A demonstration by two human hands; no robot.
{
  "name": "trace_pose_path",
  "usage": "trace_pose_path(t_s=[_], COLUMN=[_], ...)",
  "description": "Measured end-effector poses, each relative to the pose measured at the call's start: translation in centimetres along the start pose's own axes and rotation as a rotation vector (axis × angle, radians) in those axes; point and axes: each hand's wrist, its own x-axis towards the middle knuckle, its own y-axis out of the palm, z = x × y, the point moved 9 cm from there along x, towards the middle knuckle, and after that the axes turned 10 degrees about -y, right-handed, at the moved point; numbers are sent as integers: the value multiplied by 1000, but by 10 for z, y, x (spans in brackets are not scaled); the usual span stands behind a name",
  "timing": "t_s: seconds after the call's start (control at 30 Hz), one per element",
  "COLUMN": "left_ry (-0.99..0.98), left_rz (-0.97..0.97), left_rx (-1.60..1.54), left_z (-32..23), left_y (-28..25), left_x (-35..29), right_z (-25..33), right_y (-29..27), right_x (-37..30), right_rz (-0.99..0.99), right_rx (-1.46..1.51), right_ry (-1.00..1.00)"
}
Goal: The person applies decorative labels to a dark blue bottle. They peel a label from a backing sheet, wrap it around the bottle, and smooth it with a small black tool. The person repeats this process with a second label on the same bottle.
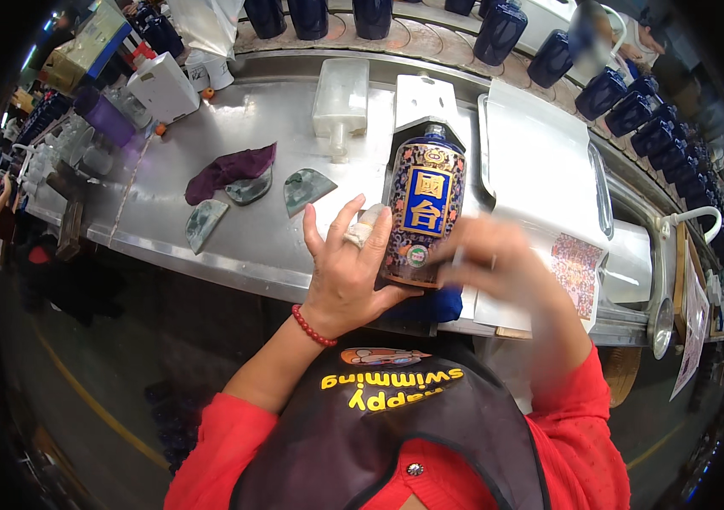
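Note:
A dark blue bottle with a floral patterned label and gold trim lies tilted in front of me, neck pointing away. My left hand is at its lower left, fingers along the side and thumb against the base. White wrapping covers part of one finger. Over the bottle's lower right side is my right hand, smeared by motion; whether it grips anything does not show. Under the neck stands a white holder. Blue cloth or padding shows below the base.
On the metal bench are a purple cloth, several green stone-like scrapers and a clear empty bottle. At right, a patterned label sheet lies beside a white tray. Blue bottles line the curved conveyor behind.

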Motion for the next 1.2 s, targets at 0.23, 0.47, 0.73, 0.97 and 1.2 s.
trace_pose_path(t_s=[0.23, 0.47, 0.73, 0.97, 1.2], left_ry=[-130, -44, -18, -75, -58], left_rz=[63, 44, -67, 63, 71], left_rx=[-136, -5, -15, -76, -75], left_z=[24, 9, 7, 16, 12], left_y=[14, 4, -4, 16, 9], left_x=[-2, 1, 0, -7, -3], right_z=[19, 15, -17, -69, -65], right_y=[12, -24, -41, -51, -27], right_x=[2, 10, -15, -20, -8], right_rz=[57, -205, -310, -507, -213], right_rx=[-220, -875, -923, 45, 77], right_ry=[-102, -168, 122, 531, 407])
